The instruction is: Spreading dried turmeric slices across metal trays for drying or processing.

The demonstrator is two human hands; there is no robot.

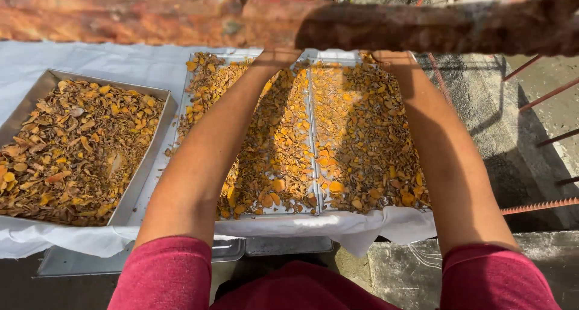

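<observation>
Orange-yellow dried slices (338, 135) fill silver trays (310, 114) on a white cloth (120, 63) beside magenta sleeves (163, 274).

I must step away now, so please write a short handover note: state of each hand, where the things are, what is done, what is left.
Left hand and right hand: both reach to the far edge of the two middle trays; the fingers are hidden, so the grip cannot be told.
Things: the middle trays lie side by side on a white cloth, holding orange dried slices. A separate tray with browner slices lies to the left.
Done: slices are spread across all trays.
Left: cannot tell from this view.
</observation>
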